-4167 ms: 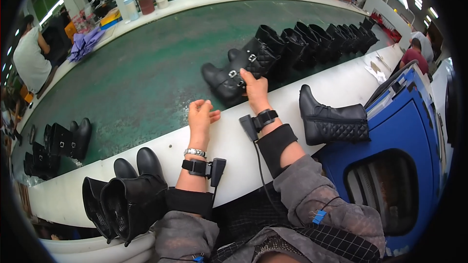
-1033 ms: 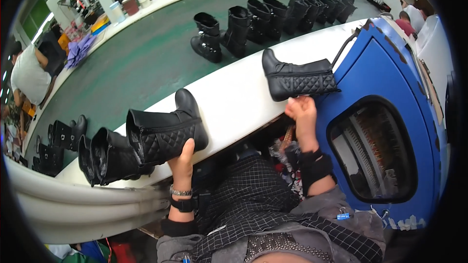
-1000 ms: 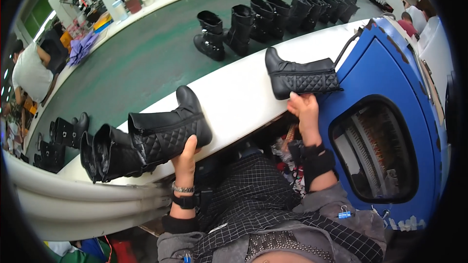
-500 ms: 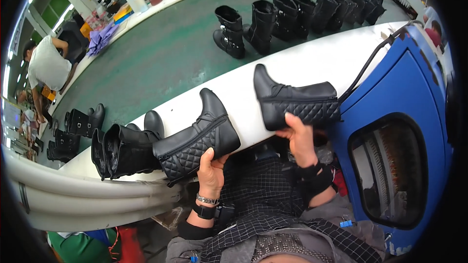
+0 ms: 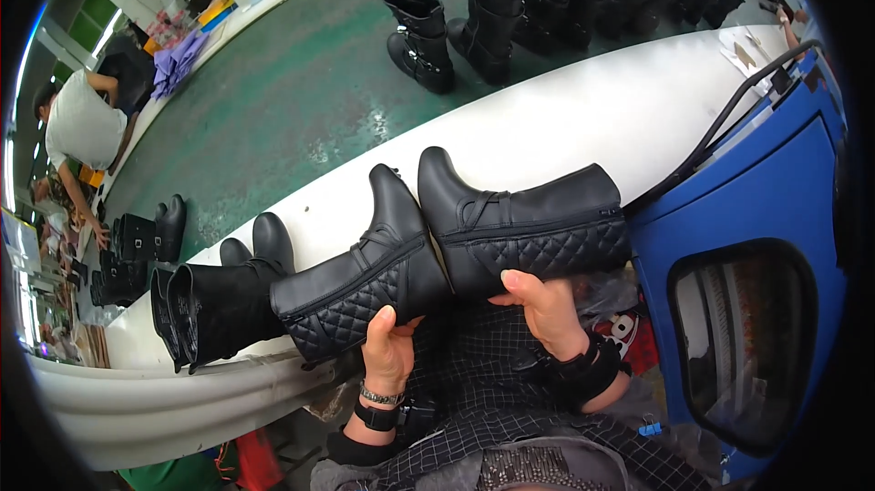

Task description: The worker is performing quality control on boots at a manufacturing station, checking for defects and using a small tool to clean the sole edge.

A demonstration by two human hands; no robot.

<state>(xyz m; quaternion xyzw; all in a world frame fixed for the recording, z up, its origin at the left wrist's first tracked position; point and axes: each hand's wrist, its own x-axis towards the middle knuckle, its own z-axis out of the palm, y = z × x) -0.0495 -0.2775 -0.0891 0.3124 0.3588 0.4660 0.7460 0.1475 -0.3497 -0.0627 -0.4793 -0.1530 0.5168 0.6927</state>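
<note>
Two black boots with quilted shaft panels and side zips lie on their sides, soles facing each other and nearly touching. My left hand [image 5: 387,352] grips the left boot [image 5: 365,274] at the quilted edge, thumb on top and fingers underneath, hidden. The right boot [image 5: 524,227] is held the same way by my right hand [image 5: 544,309], with its thumb over the lower edge. Both toes point away from me. Another pair of black boots [image 5: 230,304] lies just left of the left boot's shaft.
A white ledge [image 5: 583,108] runs along a green conveyor belt [image 5: 273,127] carrying a row of black boots [image 5: 415,40]. A blue machine [image 5: 743,190] with a dark window stands at right. White piping [image 5: 173,409] lies at lower left. A person [image 5: 87,117] works at far left.
My right hand has brought the right boot leftward and closer, up against the left boot. The left boot has shifted slightly left and down in my grip.
</note>
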